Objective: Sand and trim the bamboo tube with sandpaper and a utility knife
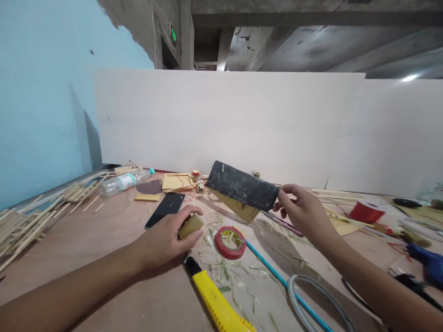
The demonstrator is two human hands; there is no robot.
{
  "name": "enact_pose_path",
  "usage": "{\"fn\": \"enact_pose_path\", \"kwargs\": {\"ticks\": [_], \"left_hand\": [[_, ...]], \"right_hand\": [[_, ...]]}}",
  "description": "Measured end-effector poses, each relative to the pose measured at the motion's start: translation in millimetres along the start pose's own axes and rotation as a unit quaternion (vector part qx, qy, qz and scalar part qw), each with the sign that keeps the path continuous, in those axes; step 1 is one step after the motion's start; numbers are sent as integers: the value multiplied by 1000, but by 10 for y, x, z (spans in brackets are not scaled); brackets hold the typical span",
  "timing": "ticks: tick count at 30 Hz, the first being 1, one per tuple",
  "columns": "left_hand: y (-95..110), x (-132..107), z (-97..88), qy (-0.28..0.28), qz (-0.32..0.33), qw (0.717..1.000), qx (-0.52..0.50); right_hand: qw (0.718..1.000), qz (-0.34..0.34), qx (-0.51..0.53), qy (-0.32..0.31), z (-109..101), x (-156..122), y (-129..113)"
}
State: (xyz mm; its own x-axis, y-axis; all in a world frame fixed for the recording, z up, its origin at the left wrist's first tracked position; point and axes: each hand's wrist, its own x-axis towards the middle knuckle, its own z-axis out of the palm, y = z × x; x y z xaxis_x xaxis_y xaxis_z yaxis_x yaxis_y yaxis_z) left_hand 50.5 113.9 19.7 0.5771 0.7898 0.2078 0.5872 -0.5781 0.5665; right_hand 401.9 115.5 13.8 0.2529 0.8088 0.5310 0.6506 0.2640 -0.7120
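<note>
1. Gripping one dark rectangular cleaver blade by its near end, the right hand pinches it between thumb and fingers and holds it raised above the table, tilted down toward that hand.
2. One short bamboo piece sits under the left hand, whose fingers are curled shut around it, pressing it on the table.
3. Between the two hands lies one red tape roll, flat among loose green bamboo shavings.
4. Just below the left hand lies one yellow utility knife, its black tip nearest the thumb.
5. Just beyond the left hand's fingers lies one black phone, face up.
6. Farther beyond that hand lies one clear plastic bottle on its side.
7. Beside the right wrist, one blue rod runs diagonally toward the table's near edge.
8. Past the right hand stands one red ribbon spool.
9. Far to the outer side of the left forearm lie many bamboo strips, too many to count.
</note>
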Motion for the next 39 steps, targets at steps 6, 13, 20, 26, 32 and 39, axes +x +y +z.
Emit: {"fn": "enact_pose_path", "kwargs": {"ticks": [6, 13, 20, 26, 32, 39], "left_hand": [[22, -22, 1, 11, -2, 1000, -4], [10, -20, 13, -3, -13, 1000, -18], [93, -22, -32, 25, -35, 999, -33], [103, -28, -29, 9, -44, 998, -34], [118, -25, -30, -12, -53, 998, -32], [21, -27, 33, -6, -39, 998, -58]], "right_hand": [[1000, -17, -15, -4, 15, -7, 24], [996, -57, -45, 48, -58, -49, -122], [964, -251, -71, -60, 182, -339, -379], [966, -203, -94, -132, 172, -351, -399], [935, -125, -259, -207, 73, -146, -125], [882, -165, -134, -420, 119, -445, -533]]}}
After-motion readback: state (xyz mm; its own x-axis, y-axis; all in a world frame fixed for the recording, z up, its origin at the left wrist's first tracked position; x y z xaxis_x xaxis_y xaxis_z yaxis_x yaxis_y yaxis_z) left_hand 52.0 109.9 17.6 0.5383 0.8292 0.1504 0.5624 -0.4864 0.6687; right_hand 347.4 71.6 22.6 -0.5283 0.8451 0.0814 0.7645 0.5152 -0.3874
